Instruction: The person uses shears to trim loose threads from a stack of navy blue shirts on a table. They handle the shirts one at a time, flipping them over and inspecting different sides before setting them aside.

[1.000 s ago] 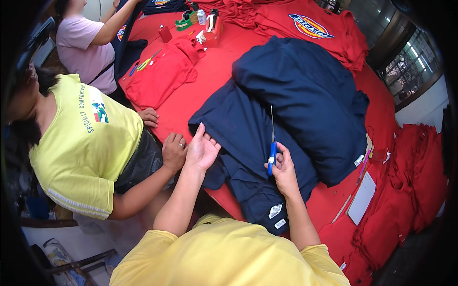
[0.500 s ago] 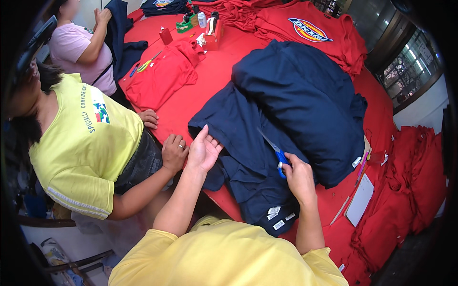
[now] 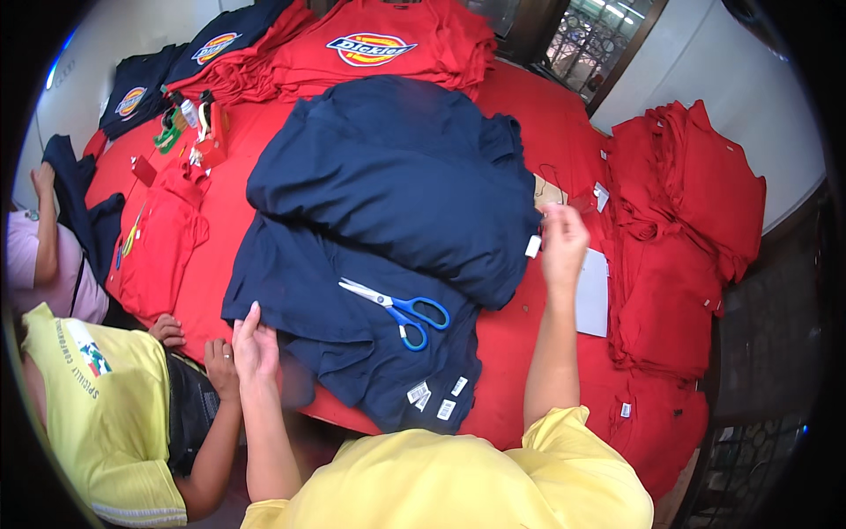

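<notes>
A pile of navy garments (image 3: 397,176) lies in front of me, with a flatter navy shirt (image 3: 308,282) spread at its near side. Blue-handled scissors (image 3: 401,313) rest partly open on that shirt, out of both hands. My left hand (image 3: 256,348) is at the shirt's left edge, fingers stretched and palm turned up. To the right of the pile, my right hand (image 3: 564,242) has its fingers drawn together beside a tan card (image 3: 548,192); anything between them is hidden. Several white labels (image 3: 447,410) sit on the shirt's near end.
Stacks of red shirts (image 3: 656,300) line the right side, by a white sheet (image 3: 592,295). More printed shirts (image 3: 379,48) and a red tape dispenser (image 3: 211,141) are farther back on the red table (image 3: 507,379). A co-worker's hand (image 3: 220,366) is close to my left hand.
My right hand has let go of the scissors, which now lie on the navy shirt, and has moved to the pile's right side. The view has turned right. My left hand stays by the shirt edge.
</notes>
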Tool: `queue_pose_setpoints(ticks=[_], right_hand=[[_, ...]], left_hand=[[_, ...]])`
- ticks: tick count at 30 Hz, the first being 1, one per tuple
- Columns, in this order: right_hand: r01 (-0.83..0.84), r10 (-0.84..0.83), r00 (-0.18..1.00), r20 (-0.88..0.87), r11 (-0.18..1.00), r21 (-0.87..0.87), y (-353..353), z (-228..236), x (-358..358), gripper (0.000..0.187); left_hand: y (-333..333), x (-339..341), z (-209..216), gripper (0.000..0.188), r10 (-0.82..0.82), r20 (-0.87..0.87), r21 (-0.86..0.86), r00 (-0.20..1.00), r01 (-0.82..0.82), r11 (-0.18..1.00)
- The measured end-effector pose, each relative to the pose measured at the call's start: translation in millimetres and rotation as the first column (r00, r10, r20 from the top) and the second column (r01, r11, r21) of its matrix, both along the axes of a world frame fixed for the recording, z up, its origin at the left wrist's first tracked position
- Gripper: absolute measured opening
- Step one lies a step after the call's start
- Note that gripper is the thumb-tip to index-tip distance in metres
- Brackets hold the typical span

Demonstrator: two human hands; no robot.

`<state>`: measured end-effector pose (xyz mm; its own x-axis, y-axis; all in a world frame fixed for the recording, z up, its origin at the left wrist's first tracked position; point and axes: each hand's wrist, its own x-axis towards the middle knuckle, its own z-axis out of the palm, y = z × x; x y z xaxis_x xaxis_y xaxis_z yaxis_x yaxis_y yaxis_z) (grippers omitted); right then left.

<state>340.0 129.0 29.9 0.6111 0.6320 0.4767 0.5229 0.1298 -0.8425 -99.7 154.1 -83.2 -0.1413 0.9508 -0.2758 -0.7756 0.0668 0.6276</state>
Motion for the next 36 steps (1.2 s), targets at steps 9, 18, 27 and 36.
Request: queue_pose_setpoints(ticks=[9, 18, 27, 36], right_hand=[[-0.430, 0.487, 0.815, -0.314, 0.872, 0.235, 25, 20, -74, 0.013], [-0.987, 0.738, 0.093, -0.668, 0.156, 0.036, 233, -20, -291, 0.021], [-0.753, 0.708, 0.658, -0.256, 0.628, -0.199, 408, -71, -436, 0.030], [-0.486, 0.485, 0.866, -0.120, 0.762, -0.429, 462, -73, -503, 0.032]], left_hand=[[0, 22, 2, 0.029, 0.035, -0.069, 0.133, 0.997, -0.026, 0.991], [1, 14, -9, 0.025, 0.009, -0.258, 0.092, 0.966, 0.016, 0.996], [-4, 10, -32, 0.020, -0.051, -0.361, -0.049, 0.931, 0.036, 0.998], [-22, -6, -55, 0.021, -0.192, -0.637, -0.157, 0.747, 0.118, 0.981]])
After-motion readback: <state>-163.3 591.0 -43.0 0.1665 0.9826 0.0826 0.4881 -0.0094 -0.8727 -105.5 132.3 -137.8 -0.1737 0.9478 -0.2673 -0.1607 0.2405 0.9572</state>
